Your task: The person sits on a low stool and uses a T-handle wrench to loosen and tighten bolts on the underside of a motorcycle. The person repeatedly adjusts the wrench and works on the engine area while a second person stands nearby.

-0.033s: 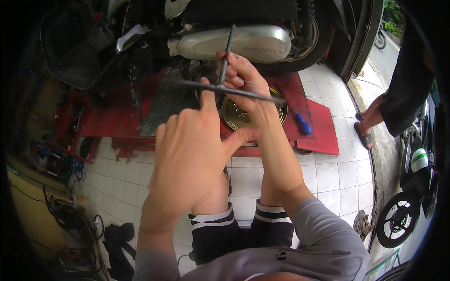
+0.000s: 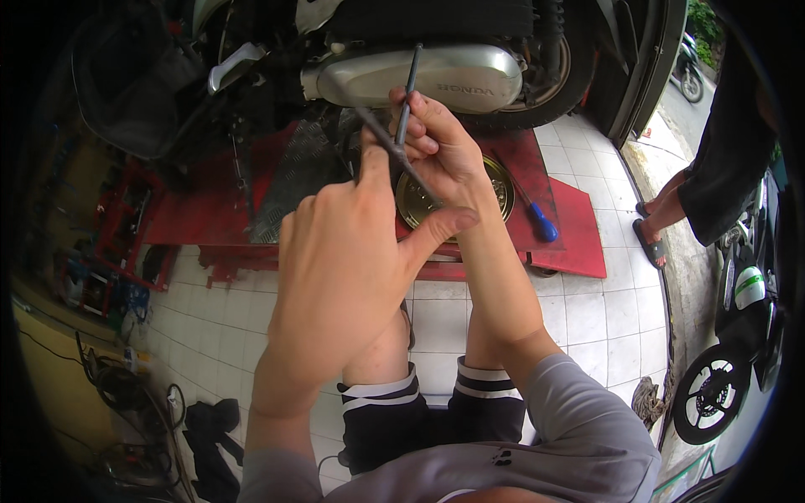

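In my right hand [image 2: 444, 142] is the shaft of a dark metal T-handle wrench [image 2: 411, 80], gripped between curled fingers and thumb. The wrench's crossbar [image 2: 416, 180] slants across in front, blurred. My left hand [image 2: 340, 243] is at its left, index finger raised against or just behind the bar, thumb spread apart toward the right wrist, other fingers bent and partly hidden. Beneath both hands lie a round brass-coloured tray [image 2: 495, 193] with small parts and a blue-handled screwdriver [image 2: 543, 222] on a red lift platform [image 2: 577, 230].
A scooter [image 2: 478, 75] with a silver engine cover stands above the platform. Red tool racks [image 2: 117, 226] are at left. At right, a person's sandaled feet [image 2: 650, 239] are by the doorway, near a parked motorbike [image 2: 713, 394]; another motorbike [image 2: 689, 80] is outside.
The crossbar has swung from nearly level to a steep diagonal. My left thumb has moved slightly up and right. The motorbike outside has moved.
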Demonstrator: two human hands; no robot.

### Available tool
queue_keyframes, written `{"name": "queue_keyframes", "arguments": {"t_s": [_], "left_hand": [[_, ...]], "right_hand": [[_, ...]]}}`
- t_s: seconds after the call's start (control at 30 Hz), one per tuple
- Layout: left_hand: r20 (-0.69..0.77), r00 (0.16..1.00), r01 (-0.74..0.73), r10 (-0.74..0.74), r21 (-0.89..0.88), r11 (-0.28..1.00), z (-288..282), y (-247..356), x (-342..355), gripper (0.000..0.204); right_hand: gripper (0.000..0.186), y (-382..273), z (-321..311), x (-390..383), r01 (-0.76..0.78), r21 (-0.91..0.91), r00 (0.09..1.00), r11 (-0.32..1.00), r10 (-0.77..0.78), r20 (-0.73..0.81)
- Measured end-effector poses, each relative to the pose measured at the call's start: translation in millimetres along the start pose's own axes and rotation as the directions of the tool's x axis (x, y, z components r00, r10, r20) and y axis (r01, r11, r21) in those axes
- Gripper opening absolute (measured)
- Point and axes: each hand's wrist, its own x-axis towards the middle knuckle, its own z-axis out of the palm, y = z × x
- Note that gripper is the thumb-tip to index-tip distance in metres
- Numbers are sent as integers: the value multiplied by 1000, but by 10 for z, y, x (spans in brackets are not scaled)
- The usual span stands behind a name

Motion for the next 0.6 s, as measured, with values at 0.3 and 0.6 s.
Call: {"name": "queue_keyframes", "arguments": {"t_s": [0.3,0.6], "left_hand": [[-209,976,-4,-55,-272,962,41,-49,1,80],[-250,966,-79,-70,-541,837,178,-186,127,46]], "right_hand": [[21,-46,-19,-9,24,10,999,1000,-24,-45],[24,-121,-88,5,53,-1,998,999,-53,-27]]}}
